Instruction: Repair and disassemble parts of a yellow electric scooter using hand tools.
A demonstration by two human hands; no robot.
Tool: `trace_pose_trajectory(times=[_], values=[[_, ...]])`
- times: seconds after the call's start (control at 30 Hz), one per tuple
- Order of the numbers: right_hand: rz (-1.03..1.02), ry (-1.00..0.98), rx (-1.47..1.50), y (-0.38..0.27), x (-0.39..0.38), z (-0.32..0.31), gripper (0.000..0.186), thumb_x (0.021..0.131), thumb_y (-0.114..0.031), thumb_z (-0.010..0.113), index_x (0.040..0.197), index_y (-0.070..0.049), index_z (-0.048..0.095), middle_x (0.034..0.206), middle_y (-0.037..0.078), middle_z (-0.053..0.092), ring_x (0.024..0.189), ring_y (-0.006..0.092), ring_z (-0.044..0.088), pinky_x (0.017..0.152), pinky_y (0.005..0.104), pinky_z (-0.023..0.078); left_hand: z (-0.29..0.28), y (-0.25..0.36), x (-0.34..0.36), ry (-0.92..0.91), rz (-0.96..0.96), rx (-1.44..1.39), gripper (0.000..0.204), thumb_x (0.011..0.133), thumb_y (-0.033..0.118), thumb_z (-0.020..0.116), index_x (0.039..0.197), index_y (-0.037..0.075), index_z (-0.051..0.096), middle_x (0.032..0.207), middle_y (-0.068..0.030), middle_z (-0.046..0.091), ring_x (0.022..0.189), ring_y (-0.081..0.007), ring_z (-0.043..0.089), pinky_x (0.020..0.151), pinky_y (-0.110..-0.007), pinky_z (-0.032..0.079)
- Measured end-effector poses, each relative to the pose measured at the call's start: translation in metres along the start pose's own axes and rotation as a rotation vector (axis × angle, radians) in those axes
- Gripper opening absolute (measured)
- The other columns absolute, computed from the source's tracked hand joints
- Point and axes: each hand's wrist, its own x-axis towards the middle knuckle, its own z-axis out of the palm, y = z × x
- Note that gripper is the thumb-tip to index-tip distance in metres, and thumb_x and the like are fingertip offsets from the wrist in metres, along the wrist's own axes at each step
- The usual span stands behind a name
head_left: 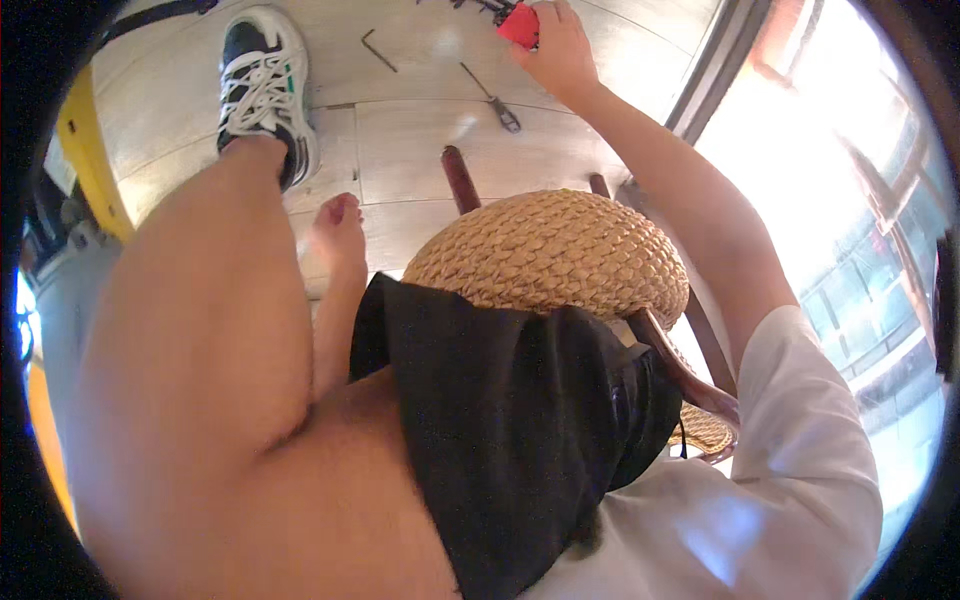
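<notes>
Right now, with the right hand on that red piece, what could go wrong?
1. The screwdriver lies loose on the floor; it could roll or get stepped on.
2. The hex key lies near the shoe; a shift of the foot might kick it away.
3. The right hand has its grip on the red piece at the picture's upper edge, partly cut off; a slip there could be hard to spot.
</notes>
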Motion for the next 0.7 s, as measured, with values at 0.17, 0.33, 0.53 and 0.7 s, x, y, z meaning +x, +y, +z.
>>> trace_pose_trajectory(times=[0.17, 0.33, 0.53, 0.7], values=[[0.236, -0.022, -0.014, 0.01, -0.004, -0.001, 0.049, 0.075, -0.02, 0.071, 0.114, 0.002, 0.051, 0.108, 0.021, 0.052, 0.106, 0.0386, 0.048, 0.091, 0.047, 0.041, 0.021, -0.017, 0.045, 0.107, 0.04, 0.182, 0.031, 0.077, 0.021, 0.075, 0.103, 0.007, 0.068, 0.081, -0.0077, 0.072, 0.073, -0.0185, 0.066, 0.071, -0.032, 0.051], [0.24, 0.165, -0.079, -0.008, -0.008, 0.0, 0.048, 0.075, -0.02, 0.072, 0.113, 0.002, 0.052, 0.111, 0.02, 0.053, 0.108, 0.0368, 0.048, 0.091, 0.0471, 0.041, 0.045, 0.014, 0.04, 0.206, 0.027, 0.566, 0.027, 0.075, 0.016, 0.076, 0.097, 0.003, 0.07, 0.076, -0.0093, 0.071, 0.074, -0.0201, 0.067, 0.07, -0.032, 0.052], [-0.061, 0.067, -0.006, -0.067, 0.011, 0.027, 0.034, 0.08, -0.022, 0.068, 0.107, -0.004, 0.056, 0.106, 0.014, 0.057, 0.102, 0.0305, 0.055, 0.087, 0.0432, 0.046, 0.047, 0.003, 0.04, 0.29, 0.109, 0.562, 0.012, 0.075, 0.011, 0.075, 0.083, 0.003, 0.071, 0.074, -0.0112, 0.07, 0.066, -0.0215, 0.066, 0.063, -0.034, 0.052], [0.061, -0.144, 0.186, -0.115, 0.029, 0.083, 0.035, 0.086, -0.034, 0.062, 0.105, -0.005, 0.056, 0.105, 0.016, 0.056, 0.1, 0.0354, 0.057, 0.085, 0.046, 0.048, 0.043, -0.033, 0.055, 0.314, 0.202, 0.327, 0.013, 0.077, 0.006, 0.071, 0.09, 0.003, 0.069, 0.078, -0.0127, 0.07, 0.069, -0.0218, 0.066, 0.063, -0.034, 0.051]])
